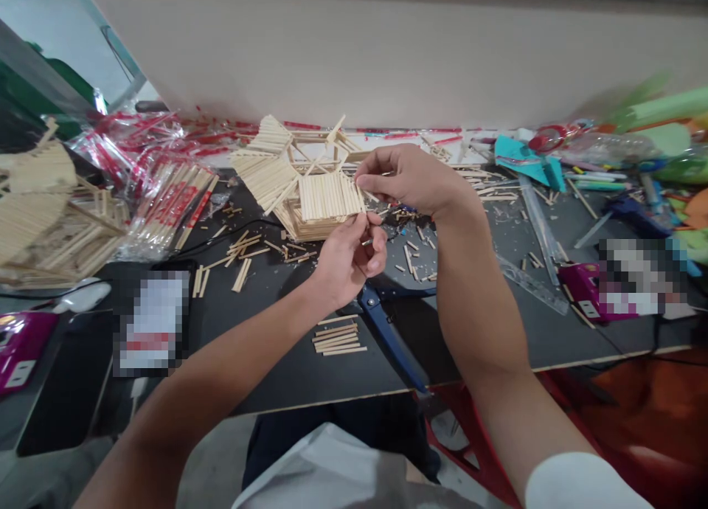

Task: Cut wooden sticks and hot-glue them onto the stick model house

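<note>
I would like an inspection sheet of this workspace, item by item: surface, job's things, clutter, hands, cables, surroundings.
Surface: dark tabletop, strewn with small offcuts.
Job's things: stick model; cut sticks; blue-handled cutters.
Clutter: wrapped chopstick packets, clear ruler, coloured paper.
Hands: left hand pinches a short stick; right hand pinches the stick model's panel edge.
Cables: black cable lying across the tabletop.
Surroundings: beige wall; red plastic seat below.
</note>
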Available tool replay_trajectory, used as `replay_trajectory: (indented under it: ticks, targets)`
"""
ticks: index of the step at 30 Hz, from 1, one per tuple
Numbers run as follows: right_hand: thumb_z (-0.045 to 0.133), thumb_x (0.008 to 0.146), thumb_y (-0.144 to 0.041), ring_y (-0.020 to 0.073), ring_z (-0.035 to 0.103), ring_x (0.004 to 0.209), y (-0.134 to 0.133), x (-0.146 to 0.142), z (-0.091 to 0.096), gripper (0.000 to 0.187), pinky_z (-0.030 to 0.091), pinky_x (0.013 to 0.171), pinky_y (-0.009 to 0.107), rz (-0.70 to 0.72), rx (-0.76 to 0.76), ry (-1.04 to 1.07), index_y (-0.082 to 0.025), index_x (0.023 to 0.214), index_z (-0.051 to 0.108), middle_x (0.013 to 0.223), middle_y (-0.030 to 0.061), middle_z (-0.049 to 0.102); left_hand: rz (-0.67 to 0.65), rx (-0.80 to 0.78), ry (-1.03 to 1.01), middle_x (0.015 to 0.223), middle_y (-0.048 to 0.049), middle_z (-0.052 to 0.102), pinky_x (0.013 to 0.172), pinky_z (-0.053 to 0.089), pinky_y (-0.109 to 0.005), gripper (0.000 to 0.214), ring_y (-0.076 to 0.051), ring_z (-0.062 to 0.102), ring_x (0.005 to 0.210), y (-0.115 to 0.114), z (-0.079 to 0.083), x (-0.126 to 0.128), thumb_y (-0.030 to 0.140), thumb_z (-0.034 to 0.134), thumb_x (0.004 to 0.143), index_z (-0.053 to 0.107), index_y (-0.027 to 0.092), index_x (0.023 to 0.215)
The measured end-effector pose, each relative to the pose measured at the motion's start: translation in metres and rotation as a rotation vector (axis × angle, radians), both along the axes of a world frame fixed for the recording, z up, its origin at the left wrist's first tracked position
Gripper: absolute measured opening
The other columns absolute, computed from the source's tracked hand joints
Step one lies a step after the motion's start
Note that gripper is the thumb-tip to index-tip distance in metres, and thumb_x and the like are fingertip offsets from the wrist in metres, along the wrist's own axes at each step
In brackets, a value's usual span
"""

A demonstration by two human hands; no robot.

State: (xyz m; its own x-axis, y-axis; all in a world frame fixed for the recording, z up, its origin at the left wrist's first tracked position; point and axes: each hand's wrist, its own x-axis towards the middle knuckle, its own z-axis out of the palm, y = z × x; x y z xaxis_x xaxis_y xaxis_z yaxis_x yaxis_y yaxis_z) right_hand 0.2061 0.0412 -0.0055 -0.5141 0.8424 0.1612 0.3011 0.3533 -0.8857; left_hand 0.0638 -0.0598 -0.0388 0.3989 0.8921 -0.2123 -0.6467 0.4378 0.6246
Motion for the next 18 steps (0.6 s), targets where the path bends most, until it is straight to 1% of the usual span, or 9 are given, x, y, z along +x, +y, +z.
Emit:
replay_trajectory:
  ticks: [6,13,16,18]
  targets:
    - [0.078,0.084,-0.033,0.0084,0.047,0.052,0.0031,-0.0007,-0.0021,0.017,0.039,0.046,0.022,0.033,-0.078,0.001,-0.019,0.081,0.068,0.063,-0.0025,0.058,-0.032,-0.013,-0.044,0.057,0.0048,0.049,0.039,0.029,-0.020,0.027,-0.006,0.041,0.036,0.0014,0.0030,-0.0034,0.024,0.031,0.103,0.052,0.019,0.088]
    - [0.077,0.085,-0.034,0.0087,0.047,0.052,0.0034,-0.0008,-0.0036,0.020,0.039,0.046,0.022,0.045,-0.070,0.001,-0.020,0.078,0.065,0.061,-0.0027,0.056,-0.071,-0.017,-0.066,0.058,0.0036,0.047,0.039,0.030,-0.021,0.022,-0.007,0.041,0.037,0.0040,0.0019,-0.0061,0.022,0.033,0.098,0.049,0.019,0.083]
    - [0.077,0.085,-0.032,0.0086,0.047,0.052,0.0031,-0.0016,-0.0034,0.018,0.038,0.046,0.022,0.036,-0.071,0.003,-0.019,0.078,0.066,0.061,-0.0027,0.056,-0.084,-0.026,-0.103,0.057,0.0032,0.044,0.039,0.029,-0.021,0.026,-0.007,0.040,0.037,0.0051,0.0026,-0.0073,0.021,0.030,0.098,0.048,0.019,0.079]
    - [0.077,0.085,-0.029,0.0078,0.046,0.051,0.0022,-0.0029,-0.0021,0.017,0.037,0.045,0.022,0.020,-0.078,-0.001,-0.018,0.078,0.066,0.061,-0.0027,0.056,-0.096,-0.042,-0.125,0.055,0.0034,0.043,0.039,0.029,-0.021,0.031,-0.007,0.039,0.036,0.0058,0.0039,-0.0083,0.021,0.027,0.100,0.051,0.018,0.080]
